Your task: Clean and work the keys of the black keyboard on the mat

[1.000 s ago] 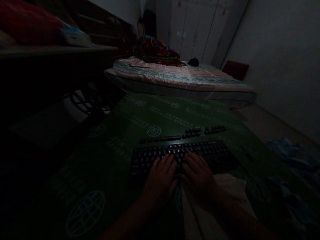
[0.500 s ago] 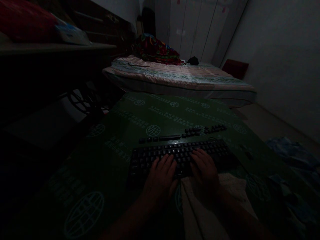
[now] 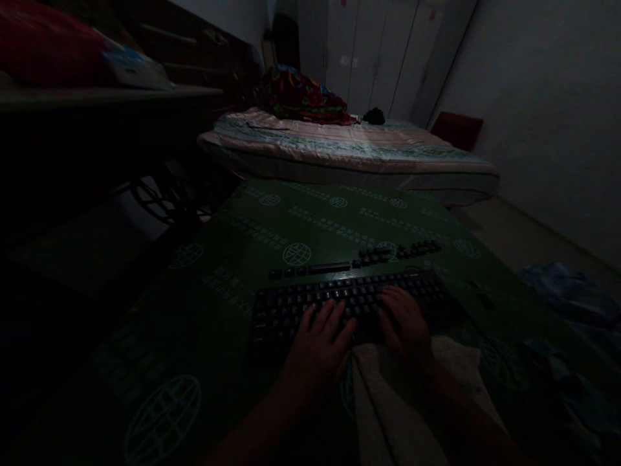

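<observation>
A black keyboard (image 3: pixel 276 310) lies on a green printed board (image 3: pixel 233 259). My left hand (image 3: pixel 321 340) rests over its middle keys, fingers spread, holding nothing. On the keys further right is my right hand (image 3: pixel 403 320), its fingers stretched out and nothing in them. Loose keycaps lie in a line behind the keyboard, with a long space bar (image 3: pixel 330 266) among them and several small keycaps (image 3: pixel 424 248) at the right end. Under my right wrist spreads a pale cloth (image 3: pixel 376 401). The keys below my fingers are hidden.
A bed (image 3: pixel 349 152) with a red patterned blanket (image 3: pixel 301 97) stands beyond the board. To the left is a dark table (image 3: pixel 194 94) with a red bag (image 3: pixel 48 48) on it. Bluish cloth (image 3: pixel 572 298) lies at the right.
Both my hands have shifted slightly to the right over the keys. The fingers of my left hand are more spread than before.
</observation>
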`<state>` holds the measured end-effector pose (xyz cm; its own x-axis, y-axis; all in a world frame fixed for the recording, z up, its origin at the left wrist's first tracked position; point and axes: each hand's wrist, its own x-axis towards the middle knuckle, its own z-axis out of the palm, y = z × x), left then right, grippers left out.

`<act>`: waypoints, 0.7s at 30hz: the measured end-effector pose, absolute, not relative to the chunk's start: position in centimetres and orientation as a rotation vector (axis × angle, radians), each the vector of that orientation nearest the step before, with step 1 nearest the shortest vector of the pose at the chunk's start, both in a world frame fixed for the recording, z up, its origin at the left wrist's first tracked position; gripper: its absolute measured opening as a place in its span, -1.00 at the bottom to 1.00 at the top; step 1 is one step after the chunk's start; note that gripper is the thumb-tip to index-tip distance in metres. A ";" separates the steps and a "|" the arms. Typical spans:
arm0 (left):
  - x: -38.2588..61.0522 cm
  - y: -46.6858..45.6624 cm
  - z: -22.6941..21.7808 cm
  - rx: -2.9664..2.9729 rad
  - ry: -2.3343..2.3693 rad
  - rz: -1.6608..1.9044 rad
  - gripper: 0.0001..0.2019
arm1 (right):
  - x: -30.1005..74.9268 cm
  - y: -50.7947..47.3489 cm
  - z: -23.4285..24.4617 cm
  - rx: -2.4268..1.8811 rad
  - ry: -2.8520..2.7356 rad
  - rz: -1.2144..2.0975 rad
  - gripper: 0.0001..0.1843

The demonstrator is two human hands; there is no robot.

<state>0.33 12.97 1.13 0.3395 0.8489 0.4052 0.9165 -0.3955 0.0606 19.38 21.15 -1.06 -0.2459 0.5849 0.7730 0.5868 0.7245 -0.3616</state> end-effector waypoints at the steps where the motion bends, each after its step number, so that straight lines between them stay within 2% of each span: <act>1: 0.3 13.0 1.2 -2.424 -1.614 -0.557 -0.63 | 19.4 21.1 -1.1 -0.904 -1.916 0.003 -0.76; 21: 0.3 13.0 1.6 -2.455 -1.627 -0.442 -0.66 | 19.6 21.3 -1.0 -0.900 -1.917 -0.028 -0.76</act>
